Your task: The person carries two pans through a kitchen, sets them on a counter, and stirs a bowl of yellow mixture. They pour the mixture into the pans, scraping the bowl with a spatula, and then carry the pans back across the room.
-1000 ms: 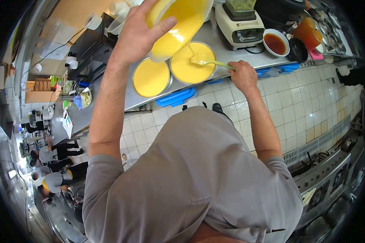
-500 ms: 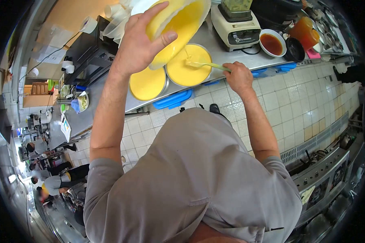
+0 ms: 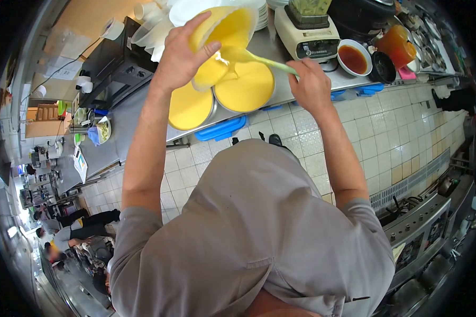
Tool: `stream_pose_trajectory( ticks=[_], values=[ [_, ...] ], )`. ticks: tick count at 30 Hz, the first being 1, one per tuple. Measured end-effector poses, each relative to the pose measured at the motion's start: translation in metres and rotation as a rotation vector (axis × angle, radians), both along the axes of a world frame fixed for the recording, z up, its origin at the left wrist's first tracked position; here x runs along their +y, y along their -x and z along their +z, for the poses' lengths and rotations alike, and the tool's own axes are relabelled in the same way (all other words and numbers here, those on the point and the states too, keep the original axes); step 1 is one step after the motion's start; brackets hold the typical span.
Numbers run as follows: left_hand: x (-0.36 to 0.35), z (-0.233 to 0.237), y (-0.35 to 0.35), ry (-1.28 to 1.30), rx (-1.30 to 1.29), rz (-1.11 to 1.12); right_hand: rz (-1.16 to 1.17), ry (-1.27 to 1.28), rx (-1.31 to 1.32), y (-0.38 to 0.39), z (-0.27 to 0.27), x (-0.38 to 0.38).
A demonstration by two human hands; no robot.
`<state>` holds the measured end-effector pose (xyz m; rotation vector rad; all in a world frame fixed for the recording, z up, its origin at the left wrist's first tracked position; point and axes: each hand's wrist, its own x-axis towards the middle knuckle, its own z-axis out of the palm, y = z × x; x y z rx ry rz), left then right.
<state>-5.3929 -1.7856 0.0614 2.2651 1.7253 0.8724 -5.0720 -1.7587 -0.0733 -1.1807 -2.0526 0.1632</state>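
Observation:
My left hand (image 3: 182, 55) grips the side of a tilted bowl (image 3: 243, 26) coated inside with yellow batter. Its lip hangs over the round pans, and batter runs down from it. In my right hand (image 3: 310, 84) is a spatula with a pale green handle (image 3: 275, 64); its head, smeared with batter, is at the bowl's mouth. Below sit two round metal pans filled with smooth yellow batter, the right pan (image 3: 246, 90) under the stream and the left pan (image 3: 189, 108) beside it, near the counter edge.
A blender (image 3: 308, 37) stands right of the pans, then a bowl of reddish-brown liquid (image 3: 353, 58) and a black bowl (image 3: 382, 66). Stacked white plates (image 3: 188, 11) are behind. A black appliance (image 3: 116, 71) lies left. Blue lids (image 3: 222, 128) show below the counter edge. Several people work far left.
My right hand has lifted the spatula from the right pan up to the bowl's mouth. The bowl has shifted slightly left and down in view, showing more plates behind.

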Motion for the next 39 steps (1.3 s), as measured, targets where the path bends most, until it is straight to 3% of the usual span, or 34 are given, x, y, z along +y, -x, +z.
stream_pose_trajectory(
  ticks=[4, 6, 9, 13, 16, 19, 27, 39],
  values=[
    [0.005, 0.021, 0.001, -0.015, -0.021, -0.021, 0.043, 0.015, 0.074, 0.024, 0.019, 0.01],
    [0.008, 0.032, -0.002, 0.02, -0.274, -0.111, 0.058, 0.056, 0.023, 0.031, 0.019, 0.016],
    [-0.012, 0.069, -0.018, 0.089, -0.286, -0.012, 0.084, 0.014, 0.004, 0.035, 0.02, 0.019],
    [-0.013, 0.079, -0.014, 0.033, -0.15, 0.009, 0.1, -0.062, 0.034, 0.036, 0.013, 0.018],
    [-0.005, 0.065, -0.005, -0.034, -0.119, -0.043, 0.098, -0.021, 0.002, 0.034, 0.002, 0.015],
    [0.003, 0.035, 0.003, 0.089, -0.283, -0.147, 0.092, 0.048, -0.041, 0.031, -0.006, 0.012],
    [0.006, -0.03, 0.025, 0.023, -0.129, -0.105, 0.096, 0.164, -0.11, 0.027, -0.046, 0.0],
    [-0.009, -0.049, 0.019, 0.101, -0.016, -0.057, 0.073, 0.255, -0.081, 0.028, -0.076, -0.006]
  ],
)
